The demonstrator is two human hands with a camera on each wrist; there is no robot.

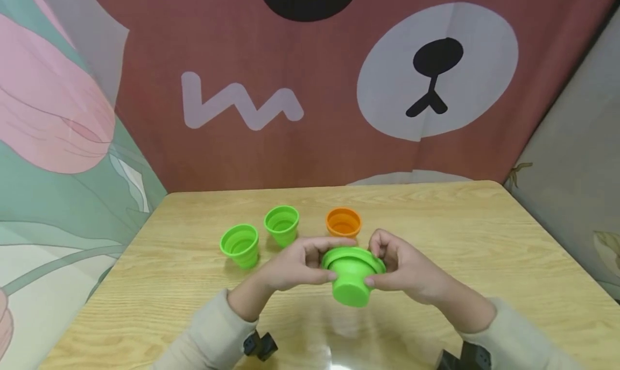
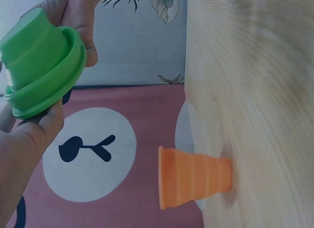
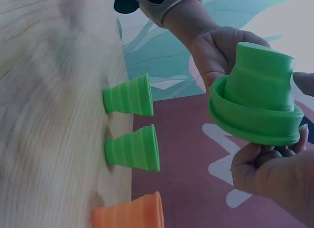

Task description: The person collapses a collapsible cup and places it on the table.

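One pink flower (image 1: 53,106), printed on green cloth (image 1: 29,198), fills the left edge of the scene. Next to it, a first green cup (image 1: 239,245) stands upright on the wooden table (image 1: 160,262), mouth up. A cream sleeve (image 1: 205,332) rises from below, a black block (image 1: 260,346) at its cuff. Just beyond the first cup, a second green cup (image 1: 282,223) also stands upright, near its neighbour but not touching it. A white zigzag (image 1: 242,106) marks the reddish cloth (image 1: 319,155) behind.

At centre, a person's left hand (image 1: 305,261) grips the held cup (image 1: 351,278), thumb against its side and a finger along its rim. The orange cup (image 1: 343,222) stands upright on the table beyond, well apart from the green pair. The held cup, also green, is tilted above the table, base toward the person, a wide collar ringing its narrower body. The right hand (image 1: 407,268) grips its other side, thumb on the body, other fingers curled at the rim.

Farther right are a white muzzle with a black nose (image 1: 438,58), a second cream sleeve (image 1: 515,332) and grey cloth (image 1: 571,160).
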